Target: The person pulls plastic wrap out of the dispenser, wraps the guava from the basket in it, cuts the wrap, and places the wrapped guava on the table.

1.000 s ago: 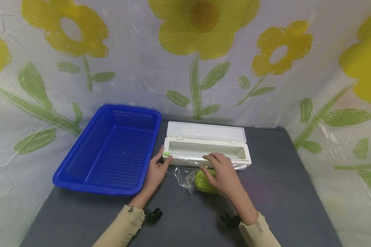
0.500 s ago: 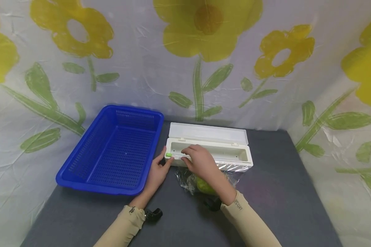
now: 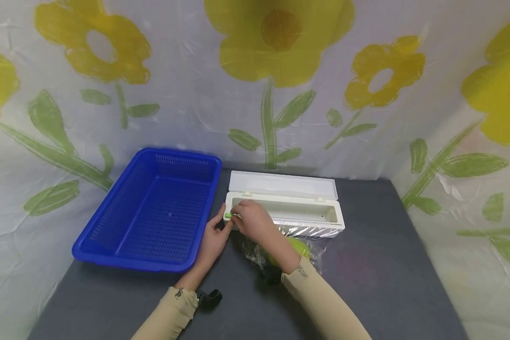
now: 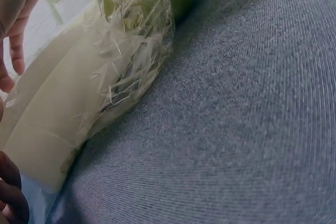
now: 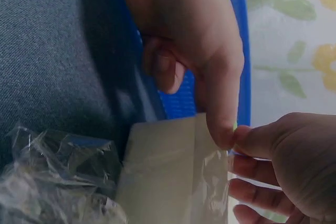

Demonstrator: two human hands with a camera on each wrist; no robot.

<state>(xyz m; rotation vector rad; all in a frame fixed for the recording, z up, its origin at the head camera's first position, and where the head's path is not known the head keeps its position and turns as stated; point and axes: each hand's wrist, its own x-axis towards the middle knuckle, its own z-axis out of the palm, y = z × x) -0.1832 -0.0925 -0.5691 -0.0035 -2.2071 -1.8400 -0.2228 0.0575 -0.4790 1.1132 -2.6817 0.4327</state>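
A long white cling film dispenser [image 3: 297, 210] lies on the grey tabletop, its lid swung back. Clear cling film [image 4: 139, 51] runs over its front edge and wraps a green fruit [image 3: 298, 246], which my right forearm partly covers in the head view. My left hand [image 3: 212, 238] grips the dispenser's left end, thumb on the front wall and fingers round the far side. At that same end my right hand [image 3: 255, 221] pinches at the small green slide cutter [image 3: 228, 215]. The right wrist view shows the two thumbs almost meeting there, the right fingers loosely bent.
A blue perforated plastic basket [image 3: 214, 189] stands left of the dispenser, close by my left hand. A flower-printed curtain [image 3: 187, 108] hangs behind and at both sides. Dark tabletop [image 3: 374, 264] stretches to the right of the fruit.
My right hand has moved left along the dispenser's front edge, from above the fruit to the green slide cutter. The left hand has kept its grip on the left end.
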